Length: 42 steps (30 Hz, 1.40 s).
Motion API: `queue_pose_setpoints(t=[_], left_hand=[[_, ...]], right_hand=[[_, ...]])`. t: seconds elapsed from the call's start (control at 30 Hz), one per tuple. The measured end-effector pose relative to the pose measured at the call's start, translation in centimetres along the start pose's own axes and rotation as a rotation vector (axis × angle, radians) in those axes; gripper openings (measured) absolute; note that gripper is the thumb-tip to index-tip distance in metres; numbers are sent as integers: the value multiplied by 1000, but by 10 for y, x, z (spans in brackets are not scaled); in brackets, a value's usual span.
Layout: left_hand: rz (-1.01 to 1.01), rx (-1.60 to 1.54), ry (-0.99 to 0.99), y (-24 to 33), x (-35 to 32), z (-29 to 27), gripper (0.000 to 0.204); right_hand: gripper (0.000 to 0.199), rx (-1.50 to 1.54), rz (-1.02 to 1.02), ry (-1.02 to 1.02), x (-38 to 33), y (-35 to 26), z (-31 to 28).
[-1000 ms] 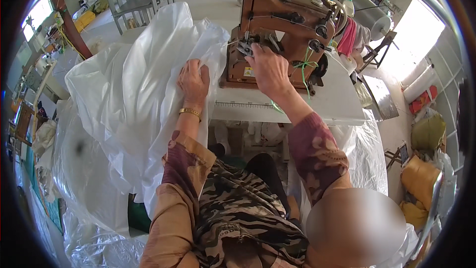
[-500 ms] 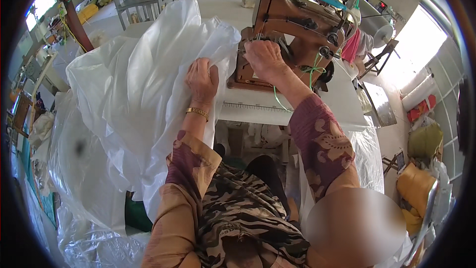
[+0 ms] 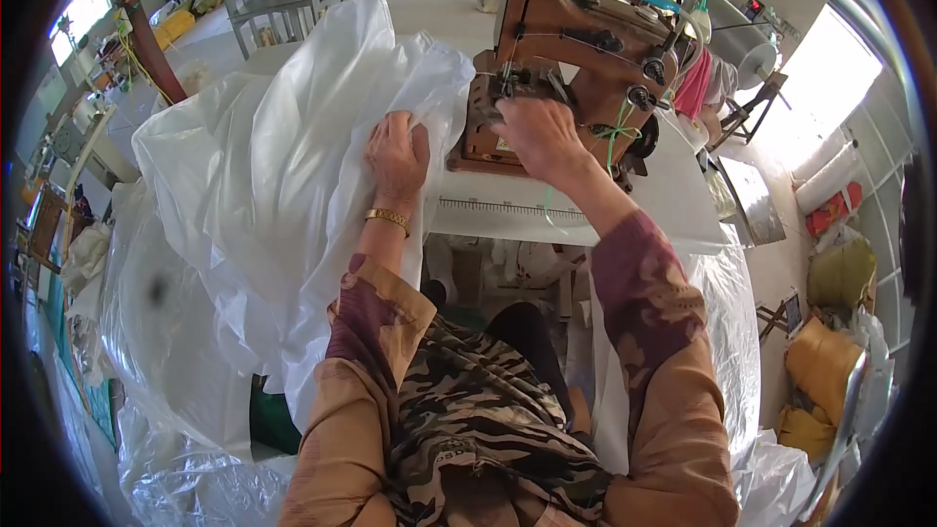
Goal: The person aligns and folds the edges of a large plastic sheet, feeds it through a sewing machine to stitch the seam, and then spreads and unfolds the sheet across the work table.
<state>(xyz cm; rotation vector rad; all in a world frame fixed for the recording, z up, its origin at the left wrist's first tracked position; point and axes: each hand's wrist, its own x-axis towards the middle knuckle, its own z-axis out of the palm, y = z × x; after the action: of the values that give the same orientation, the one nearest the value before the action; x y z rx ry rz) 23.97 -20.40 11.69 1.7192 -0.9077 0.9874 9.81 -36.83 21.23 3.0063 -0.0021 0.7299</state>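
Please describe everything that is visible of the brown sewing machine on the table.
The brown sewing machine is a boxy, worn-looking industrial unit, seemingly of painted metal, with dark round knobs on its side and thin threads running across its body. It stands upright on the white work table, near the far edge. Green cord hangs by its right end. The right hand rests at its needle area, covering that part. The left hand presses the translucent white plastic sheet, which bunches against the machine's left side.

- translucent white plastic sheet (image 3: 273,185)
- brown sewing machine (image 3: 576,49), green thread
- gold bracelet (image 3: 388,220)
- tan-and-maroon patterned sleeves
- camouflage garment (image 3: 478,410), apparently striped
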Motion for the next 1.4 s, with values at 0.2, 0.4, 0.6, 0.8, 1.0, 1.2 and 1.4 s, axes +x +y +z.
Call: queue_pose_setpoints(t=[0.2,0.4,0.6,0.8,1.0,1.2,1.4], left_hand=[[-43,54,-121,2,1,1,14],[3,164,-153,-6,-2,12,12],[-272,158,-403,24,-23,-3,37],[-150,-259,-457,55,-76,-144,65],[-525,551,65,-42,-166,-363,57],[-1447,303,232,-149,-330,-378,67],[-1434,-742,462,-180,-305,-267,51]], right_hand=[[29,240,-31,37,-95,14,5],[36,79,62,19,-143,54,2],[32,242,13,178,-88,-25,-2],[67,626,-172,303,32,-104,79],[96,649,226,274,109,-107,145],[107,512,287,-94,111,-136,169],[117,497,30,-185,78,-147,141]])
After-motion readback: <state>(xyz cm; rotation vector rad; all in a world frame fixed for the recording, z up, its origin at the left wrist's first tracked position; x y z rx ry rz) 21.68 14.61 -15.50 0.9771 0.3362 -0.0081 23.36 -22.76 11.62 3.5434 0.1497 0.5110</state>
